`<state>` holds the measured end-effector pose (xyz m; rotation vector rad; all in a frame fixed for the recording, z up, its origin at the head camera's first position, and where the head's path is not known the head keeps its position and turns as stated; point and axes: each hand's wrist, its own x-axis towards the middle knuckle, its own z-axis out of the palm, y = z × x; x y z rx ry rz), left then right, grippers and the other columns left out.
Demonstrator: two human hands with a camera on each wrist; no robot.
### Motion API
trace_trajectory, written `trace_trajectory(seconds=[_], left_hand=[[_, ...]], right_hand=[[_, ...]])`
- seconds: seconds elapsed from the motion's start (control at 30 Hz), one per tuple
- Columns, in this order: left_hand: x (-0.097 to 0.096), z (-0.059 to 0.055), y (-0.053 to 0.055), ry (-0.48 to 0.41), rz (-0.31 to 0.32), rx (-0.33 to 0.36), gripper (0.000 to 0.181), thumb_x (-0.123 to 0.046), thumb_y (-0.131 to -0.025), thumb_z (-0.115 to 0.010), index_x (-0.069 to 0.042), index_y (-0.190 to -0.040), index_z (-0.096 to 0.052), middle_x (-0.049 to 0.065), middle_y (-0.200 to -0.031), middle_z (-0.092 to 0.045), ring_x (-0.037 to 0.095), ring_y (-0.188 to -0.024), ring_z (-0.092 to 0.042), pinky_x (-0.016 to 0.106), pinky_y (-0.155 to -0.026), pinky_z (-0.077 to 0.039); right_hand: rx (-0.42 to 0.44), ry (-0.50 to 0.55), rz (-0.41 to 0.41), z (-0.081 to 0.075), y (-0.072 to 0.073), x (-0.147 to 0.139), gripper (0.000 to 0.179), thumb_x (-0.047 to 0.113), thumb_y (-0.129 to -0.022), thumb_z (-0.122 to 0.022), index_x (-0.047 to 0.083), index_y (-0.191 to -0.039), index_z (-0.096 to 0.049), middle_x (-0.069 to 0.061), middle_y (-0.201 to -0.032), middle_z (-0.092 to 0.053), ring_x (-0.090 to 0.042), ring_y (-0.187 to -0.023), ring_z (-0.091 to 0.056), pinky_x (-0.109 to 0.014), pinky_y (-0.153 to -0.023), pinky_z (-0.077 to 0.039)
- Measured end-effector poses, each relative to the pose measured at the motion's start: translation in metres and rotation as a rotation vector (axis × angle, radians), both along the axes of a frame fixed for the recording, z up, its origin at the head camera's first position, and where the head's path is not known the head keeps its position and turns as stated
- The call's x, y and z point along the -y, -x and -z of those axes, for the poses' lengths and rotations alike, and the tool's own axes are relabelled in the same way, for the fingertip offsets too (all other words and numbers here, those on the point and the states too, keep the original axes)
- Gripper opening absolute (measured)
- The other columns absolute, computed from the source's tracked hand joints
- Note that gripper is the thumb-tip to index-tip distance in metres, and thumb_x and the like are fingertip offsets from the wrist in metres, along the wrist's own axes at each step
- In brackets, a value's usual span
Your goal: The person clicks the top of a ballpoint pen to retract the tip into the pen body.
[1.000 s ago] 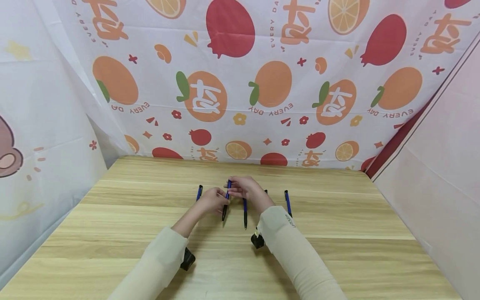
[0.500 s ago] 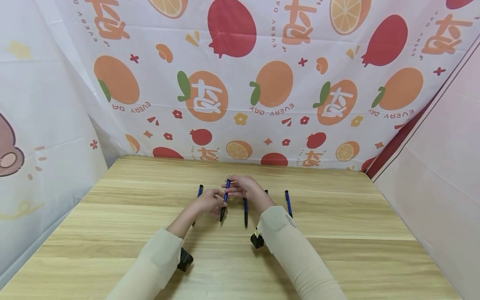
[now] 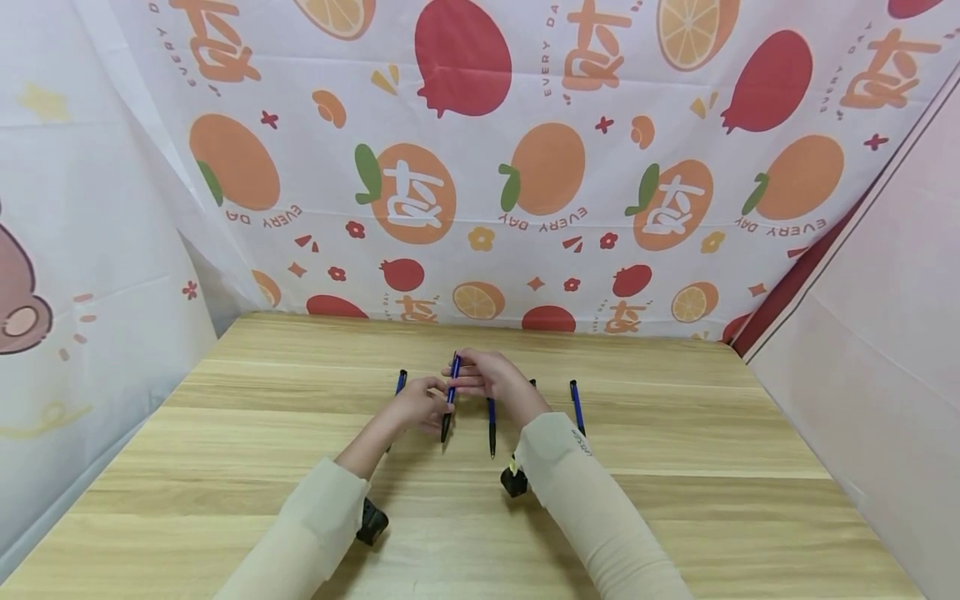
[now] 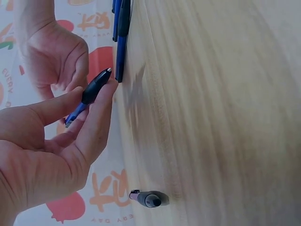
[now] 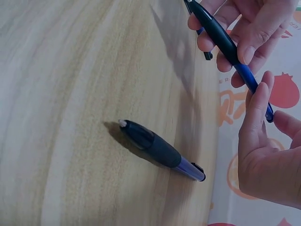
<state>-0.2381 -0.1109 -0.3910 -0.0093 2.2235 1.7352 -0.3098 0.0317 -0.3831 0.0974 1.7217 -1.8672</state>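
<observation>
Both hands hold one blue pen (image 3: 454, 369) with a black grip, tilted above the table, its tip pointing down toward the person. My left hand (image 3: 417, 403) pinches it between thumb and fingers around the black grip, as the left wrist view shows. At the upper, clicker end, my right hand (image 3: 489, 375) has its thumb and index finger on the pen (image 5: 244, 73). Just right of the held pen, a similar pen (image 3: 492, 429) lies on the table. Another pen (image 3: 401, 382) lies to the left, partly covered by the left hand.
Farther right lies a pen (image 3: 577, 406), and one more pen (image 3: 532, 383) is mostly hidden behind the right wrist. Black wrist devices (image 3: 372, 523) show under the sleeves. The wooden table (image 3: 675, 517) ends at a fruit-printed curtain (image 3: 480, 267), with white cloth at both sides.
The left hand and the held pen's tip have shifted slightly left since one second ago, then stayed almost still. The right hand has barely moved. The pens on the table lie as before.
</observation>
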Motion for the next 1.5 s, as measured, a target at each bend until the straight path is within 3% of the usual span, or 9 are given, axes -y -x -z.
trace_trajectory(seconds=[0.17, 0.33, 0.63, 1.03, 1.3, 1.5], left_hand=[[0.0004, 0.0001, 0.0013, -0.031, -0.001, 0.027, 0.031, 0.004, -0.088, -0.052, 0.012, -0.117, -0.044, 0.022, -0.092, -0.061, 0.026, -0.075, -0.063, 0.04, -0.067, -0.055], [0.0041, -0.0009, 0.0015, -0.092, 0.044, 0.072, 0.034, 0.003, -0.091, -0.049, 0.013, -0.123, -0.04, 0.027, -0.103, -0.059, 0.036, -0.09, -0.062, 0.04, -0.072, -0.054], [0.0083, -0.0014, 0.0003, -0.128, 0.099, 0.088, 0.039, 0.002, -0.093, -0.048, 0.011, -0.129, -0.035, 0.029, -0.111, -0.055, 0.037, -0.094, -0.061, 0.043, -0.075, -0.052], [0.0046, -0.0015, 0.0003, -0.154, 0.071, 0.076, 0.039, 0.004, -0.092, -0.05, 0.01, -0.128, -0.035, 0.03, -0.114, -0.051, 0.038, -0.097, -0.059, 0.04, -0.073, -0.053], [0.0032, -0.0035, -0.0011, -0.142, 0.076, 0.064, 0.039, 0.002, -0.092, -0.051, 0.01, -0.127, -0.035, 0.03, -0.11, -0.054, 0.037, -0.094, -0.06, 0.04, -0.073, -0.053], [0.0024, -0.0022, -0.0004, -0.138, 0.061, 0.076, 0.037, 0.002, -0.092, -0.05, 0.009, -0.126, -0.038, 0.029, -0.109, -0.055, 0.036, -0.094, -0.061, 0.039, -0.074, -0.053]], right_hand=[[0.004, 0.005, 0.011, -0.0028, -0.0009, -0.0012, 0.042, 0.026, -0.097, -0.046, -0.006, -0.123, -0.052, -0.018, -0.115, -0.059, -0.013, -0.067, -0.065, -0.027, -0.073, -0.053], [-0.002, 0.019, 0.03, -0.0034, 0.0002, -0.0028, 0.038, 0.026, -0.098, -0.046, -0.004, -0.118, -0.056, -0.017, -0.109, -0.063, -0.016, -0.073, -0.066, -0.031, -0.08, -0.05], [0.004, 0.039, 0.037, -0.0021, 0.0029, -0.0039, 0.036, 0.024, -0.097, -0.047, -0.005, -0.115, -0.057, -0.015, -0.103, -0.065, -0.017, -0.074, -0.066, -0.029, -0.074, -0.052], [0.02, 0.068, 0.044, -0.0025, 0.0039, -0.0036, 0.04, 0.027, -0.097, -0.047, -0.005, -0.121, -0.054, -0.016, -0.111, -0.062, -0.015, -0.073, -0.065, -0.037, -0.093, -0.041], [0.047, 0.077, 0.061, -0.0012, 0.0059, -0.0033, 0.05, 0.038, -0.097, -0.045, -0.003, -0.123, -0.052, -0.014, -0.111, -0.062, -0.013, -0.066, -0.063, -0.037, -0.094, -0.042], [0.064, 0.076, 0.077, -0.0011, 0.0065, -0.0035, 0.051, 0.04, -0.096, -0.045, -0.003, -0.122, -0.051, -0.013, -0.109, -0.063, -0.013, -0.064, -0.062, -0.033, -0.084, -0.049]])
